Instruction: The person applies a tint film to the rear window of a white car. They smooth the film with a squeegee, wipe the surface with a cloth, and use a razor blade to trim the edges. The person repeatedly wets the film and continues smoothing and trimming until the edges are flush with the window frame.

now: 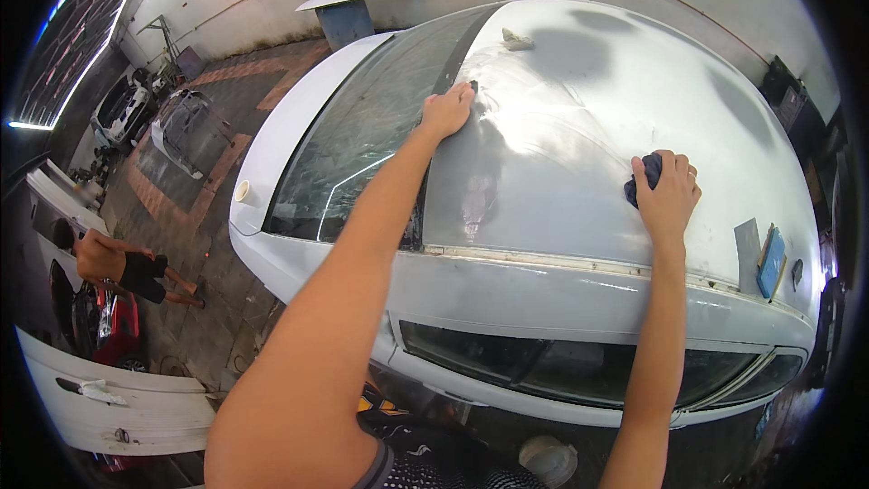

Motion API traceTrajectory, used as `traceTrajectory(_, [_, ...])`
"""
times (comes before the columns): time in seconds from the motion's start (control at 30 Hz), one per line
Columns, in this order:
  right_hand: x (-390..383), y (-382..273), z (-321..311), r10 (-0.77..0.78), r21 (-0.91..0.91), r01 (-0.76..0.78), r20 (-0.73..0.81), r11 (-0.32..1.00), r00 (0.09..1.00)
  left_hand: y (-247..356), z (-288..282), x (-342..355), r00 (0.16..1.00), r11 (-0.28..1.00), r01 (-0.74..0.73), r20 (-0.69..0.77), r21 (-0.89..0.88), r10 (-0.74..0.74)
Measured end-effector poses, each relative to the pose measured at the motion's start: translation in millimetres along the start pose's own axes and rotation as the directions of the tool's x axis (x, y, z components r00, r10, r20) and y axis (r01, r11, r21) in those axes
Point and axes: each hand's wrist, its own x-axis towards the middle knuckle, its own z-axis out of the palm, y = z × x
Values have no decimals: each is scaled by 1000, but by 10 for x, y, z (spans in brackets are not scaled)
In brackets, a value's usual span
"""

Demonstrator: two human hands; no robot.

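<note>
The white car roof (579,118), patched with grey and shining as if wet, spreads out under both my hands. Near its windshield edge, my left hand (448,110) presses down with bent fingers on a small dark piece (473,87); most of that piece is hidden. My right hand (672,188) is wrapped round a crumpled dark blue cloth (641,181), resting on the roof nearer the side rail. Beyond my left hand lies a small greyish-green lump (517,39). To the right of my right hand are a grey flat sheet (749,256) and a blue block (771,263).
A cream cup (242,190) stands on the hood, past the windshield (362,136). Below the car's side is a pale bucket (549,460). Another person (118,263) stands at the far left near a red car (118,326). A loose white door panel (118,403) is at lower left.
</note>
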Motion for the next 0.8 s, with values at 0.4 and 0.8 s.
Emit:
traceTrajectory(0.4, [27, -46, 13, -25, -60, 22, -40, 998, 999, 28, -21, -157, 999, 999, -29, 22, 14, 29])
traceTrajectory(0.8, [8, 159, 13, 25, -116, -29, -37, 993, 999, 228, -263, -1779, 955, 954, -234, 137, -189, 262])
